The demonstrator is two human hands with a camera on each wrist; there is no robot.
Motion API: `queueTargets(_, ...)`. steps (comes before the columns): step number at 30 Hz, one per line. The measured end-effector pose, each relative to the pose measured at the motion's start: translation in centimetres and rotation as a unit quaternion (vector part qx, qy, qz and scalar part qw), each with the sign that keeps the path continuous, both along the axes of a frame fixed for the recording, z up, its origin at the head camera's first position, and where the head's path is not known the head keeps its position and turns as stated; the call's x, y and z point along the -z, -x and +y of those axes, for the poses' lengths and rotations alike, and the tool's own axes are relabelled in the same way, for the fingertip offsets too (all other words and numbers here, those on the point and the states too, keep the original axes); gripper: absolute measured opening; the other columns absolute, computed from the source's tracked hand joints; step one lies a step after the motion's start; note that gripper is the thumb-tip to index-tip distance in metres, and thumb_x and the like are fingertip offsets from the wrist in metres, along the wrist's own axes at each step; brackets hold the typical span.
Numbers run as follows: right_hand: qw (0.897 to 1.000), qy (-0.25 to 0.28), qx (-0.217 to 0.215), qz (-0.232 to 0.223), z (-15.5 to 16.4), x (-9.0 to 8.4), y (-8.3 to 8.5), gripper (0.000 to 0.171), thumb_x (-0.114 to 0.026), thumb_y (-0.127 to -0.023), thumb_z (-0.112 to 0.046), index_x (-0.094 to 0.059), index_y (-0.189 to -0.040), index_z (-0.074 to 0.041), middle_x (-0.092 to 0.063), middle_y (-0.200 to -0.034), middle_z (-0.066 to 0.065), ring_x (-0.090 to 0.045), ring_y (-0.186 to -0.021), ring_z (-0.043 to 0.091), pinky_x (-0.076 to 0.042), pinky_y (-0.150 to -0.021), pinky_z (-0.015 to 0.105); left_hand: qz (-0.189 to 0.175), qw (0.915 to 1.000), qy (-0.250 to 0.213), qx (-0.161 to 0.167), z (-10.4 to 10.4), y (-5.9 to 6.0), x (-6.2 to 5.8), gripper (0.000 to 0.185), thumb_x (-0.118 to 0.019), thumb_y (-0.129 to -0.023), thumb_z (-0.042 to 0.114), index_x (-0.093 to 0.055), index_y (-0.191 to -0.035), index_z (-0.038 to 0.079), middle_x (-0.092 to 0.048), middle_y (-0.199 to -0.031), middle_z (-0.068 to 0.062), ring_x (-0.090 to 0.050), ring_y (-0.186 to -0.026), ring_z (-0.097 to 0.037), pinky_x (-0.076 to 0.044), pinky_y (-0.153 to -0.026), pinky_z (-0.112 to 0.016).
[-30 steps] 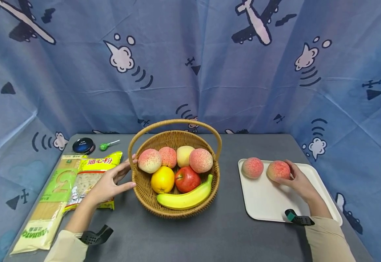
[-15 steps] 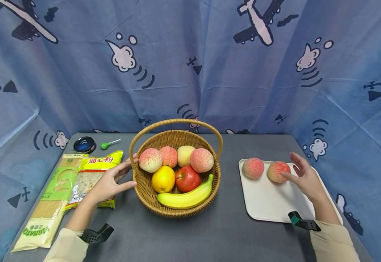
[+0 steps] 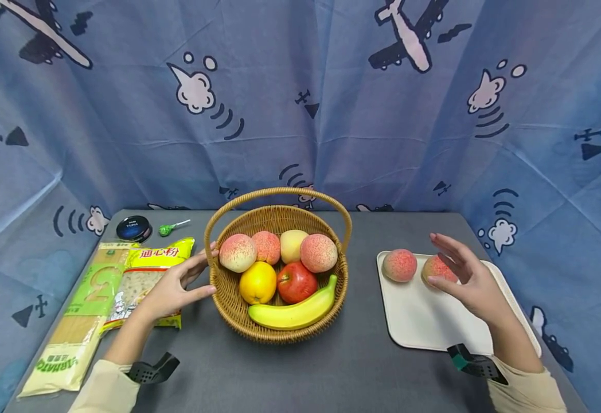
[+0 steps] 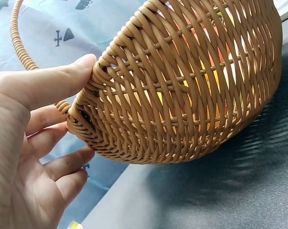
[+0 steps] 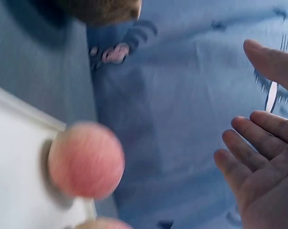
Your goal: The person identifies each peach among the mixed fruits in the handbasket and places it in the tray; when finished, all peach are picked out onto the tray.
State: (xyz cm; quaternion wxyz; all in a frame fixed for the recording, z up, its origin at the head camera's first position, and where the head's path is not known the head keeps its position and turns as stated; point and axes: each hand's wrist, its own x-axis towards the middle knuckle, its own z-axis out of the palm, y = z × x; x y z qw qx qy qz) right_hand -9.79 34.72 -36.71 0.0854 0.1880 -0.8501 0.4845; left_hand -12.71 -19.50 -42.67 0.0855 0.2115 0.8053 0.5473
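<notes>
The peach (image 3: 437,268) nearest your right hand (image 3: 468,281) sits on the white tray (image 3: 419,321), just beside a second peach (image 3: 399,265). Your right hand hovers above it, fingers spread, its grip empty. Judged by its round, matte, speckled skin, the fruit should be light and not slippery, though possibly easy to bruise (it may be an imitation; this cannot be told); cup it around the widest part rather than pinching. Your left hand (image 3: 172,287) presses straight fingers and thumb against the rim of the wicker basket (image 3: 238,312), grip uncurled. Count: two peaches on the tray; four peaches, one orange (image 3: 257,282), one red apple (image 3: 295,282) and one banana (image 3: 292,311) in the basket. On the bench (image 3: 331,373) lie two pasta packets (image 3: 125,281), one lollipop (image 3: 171,228) and one round tin (image 3: 132,228).
</notes>
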Motion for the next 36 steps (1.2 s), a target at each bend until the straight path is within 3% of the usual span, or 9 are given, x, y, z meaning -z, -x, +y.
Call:
queueTargets(6, 0.993, 0.038, -0.106, 0.022, -3.5, -2.1, -0.4, 0.077, -0.064, -0.074, 0.022, -0.032, -0.143, 0.006, -0.039, -0.148, 0.011, -0.037, -0.137, 0.009, -0.032, -0.108, 0.011, 0.003, 1.0, 0.001, -0.001, -0.1, -0.1, 0.1, 0.069, -0.068, -0.088, 0.014, -0.033, -0.147, 0.006, -0.025, -0.156, -0.013, -0.028, -0.14, -0.032, -0.031, -0.103, -0.006)
queueTargets(15, 0.984, -0.014, -0.177, -0.016, -9.4, -4.6, 0.1, 0.071, -0.068, -0.08, 0.009, -0.038, -0.143, -0.007, -0.043, -0.145, 0.013, -0.04, -0.135, 0.007, -0.036, -0.107, 0.014, 0.0, 1.0, 0.008, -0.006, -0.1, -0.1, 0.0, 0.068, -0.068, -0.088, 0.015, -0.034, -0.146, 0.004, -0.024, -0.155, -0.018, -0.027, -0.141, -0.033, -0.031, -0.102, -0.005)
queueTargets(22, 0.969, -0.012, -0.244, -0.034, -14.3, -5.3, 2.5, 0.066, -0.07, -0.083, -0.002, -0.041, -0.142, -0.007, -0.044, -0.144, 0.014, -0.044, -0.133, 0.019, -0.038, -0.11, 0.028, -0.004, 0.9998, 0.016, -0.01, -0.1, 0.0, 0.1, 0.068, -0.068, -0.088, 0.017, -0.035, -0.146, 0.007, -0.024, -0.155, -0.016, -0.027, -0.141, -0.032, -0.031, -0.104, -0.008)
queueTargets(31, 0.955, -0.014, -0.287, -0.071, -20.7, -5.4, 5.9, 0.066, -0.071, -0.085, -0.027, -0.042, -0.14, -0.005, -0.046, -0.143, 0.011, -0.043, -0.133, 0.025, -0.036, -0.113, 0.035, -0.007, 0.9998, 0.016, -0.011, 0.0, 0.0, 0.0, 0.069, -0.069, -0.088, 0.018, -0.035, -0.146, 0.006, -0.022, -0.156, -0.017, -0.028, -0.141, -0.032, -0.031, -0.104, -0.009)
queueTargets(36, 0.95, -0.035, -0.292, -0.109, -23.9, -5.1, 8.0, 0.066, -0.071, -0.086, -0.026, -0.04, -0.141, -0.005, -0.046, -0.143, 0.01, -0.043, -0.133, 0.023, -0.036, -0.113, 0.036, -0.009, 0.9995, 0.025, -0.017, 0.0, -0.1, 0.0, 0.069, -0.069, -0.087, 0.02, -0.036, -0.146, 0.006, -0.023, -0.156, -0.017, -0.029, -0.14, -0.032, -0.033, -0.108, -0.018)
